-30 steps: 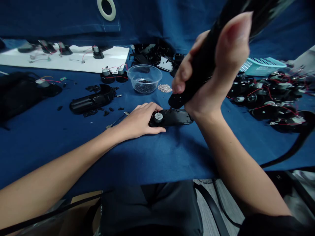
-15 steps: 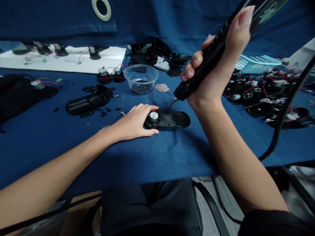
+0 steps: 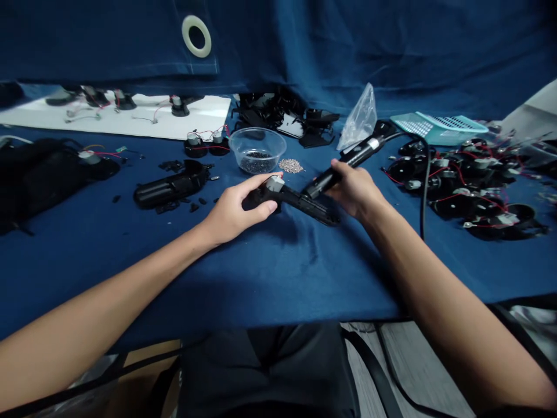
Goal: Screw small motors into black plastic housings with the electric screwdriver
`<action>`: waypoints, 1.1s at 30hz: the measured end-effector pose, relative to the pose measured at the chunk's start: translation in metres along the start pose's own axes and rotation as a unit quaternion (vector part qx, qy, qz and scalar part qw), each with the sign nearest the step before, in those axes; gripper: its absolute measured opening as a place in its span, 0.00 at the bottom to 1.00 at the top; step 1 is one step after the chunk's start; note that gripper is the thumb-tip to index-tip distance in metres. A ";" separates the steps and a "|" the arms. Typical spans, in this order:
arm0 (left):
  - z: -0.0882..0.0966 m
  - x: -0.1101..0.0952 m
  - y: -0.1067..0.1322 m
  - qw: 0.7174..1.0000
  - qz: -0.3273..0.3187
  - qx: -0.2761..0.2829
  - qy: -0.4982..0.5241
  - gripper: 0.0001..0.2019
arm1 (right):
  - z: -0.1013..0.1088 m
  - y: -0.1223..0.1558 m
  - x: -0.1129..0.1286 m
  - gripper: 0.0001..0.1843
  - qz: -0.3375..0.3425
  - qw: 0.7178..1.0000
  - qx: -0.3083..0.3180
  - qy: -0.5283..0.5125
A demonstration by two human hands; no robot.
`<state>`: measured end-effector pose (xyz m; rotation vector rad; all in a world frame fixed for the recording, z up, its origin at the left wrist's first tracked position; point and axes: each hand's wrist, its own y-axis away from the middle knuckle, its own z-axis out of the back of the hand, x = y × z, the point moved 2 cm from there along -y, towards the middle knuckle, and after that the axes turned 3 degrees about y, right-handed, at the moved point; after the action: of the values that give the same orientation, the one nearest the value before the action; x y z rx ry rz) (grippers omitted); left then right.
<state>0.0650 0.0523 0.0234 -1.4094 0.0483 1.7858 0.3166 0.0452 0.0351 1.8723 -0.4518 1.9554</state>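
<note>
My left hand [image 3: 237, 212] is closed around the motor end of a long black plastic housing [image 3: 304, 203], thumb in front and fingers behind. A small round motor [image 3: 275, 184] sits in that end. The housing is tilted, raised at the motor end, with its far end slanting down to the right. My right hand [image 3: 352, 188] is closed on the front part of a black electric screwdriver [image 3: 363, 152], which lies slanted with its cord end away from me. The screwdriver's tip end is close to the housing; whether they touch I cannot tell, and the bit is hidden.
Behind stand a clear bowl [image 3: 257, 150] of dark screws and a pile of silver screws [image 3: 291, 166]. A plastic bag [image 3: 360, 116] and turquoise basket [image 3: 439, 126] stand at the back right. Wired motor assemblies [image 3: 470, 186] crowd the right; another black housing [image 3: 174, 184] lies left.
My right hand has come down with the screwdriver, from upright to a low slant. My left hand has lifted and tilted the housing, which lay flat before. The view has shifted slightly.
</note>
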 end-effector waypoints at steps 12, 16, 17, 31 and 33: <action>-0.002 -0.003 0.007 0.998 -0.012 -0.060 0.028 0.22 | 0.025 -0.010 -0.014 0.38 -0.010 0.858 0.011 0.513; -0.003 -0.003 0.004 0.985 0.068 -0.131 0.085 0.16 | 0.009 0.020 0.009 0.33 0.147 0.856 0.039 0.494; -0.003 -0.004 0.003 0.980 0.085 -0.151 0.103 0.14 | 0.003 0.031 0.017 0.32 0.202 0.879 0.079 0.425; -0.005 0.010 -0.001 0.949 0.237 -0.159 0.132 0.18 | -0.023 0.070 0.023 0.15 0.340 0.877 0.226 0.254; -0.005 0.007 -0.002 0.951 0.235 -0.151 0.132 0.16 | -0.022 0.071 0.025 0.15 0.337 0.879 0.227 0.250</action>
<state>0.0697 0.0555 0.0164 -1.9828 0.2828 2.0316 0.2617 -0.0042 0.0615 1.4282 -0.5666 3.1343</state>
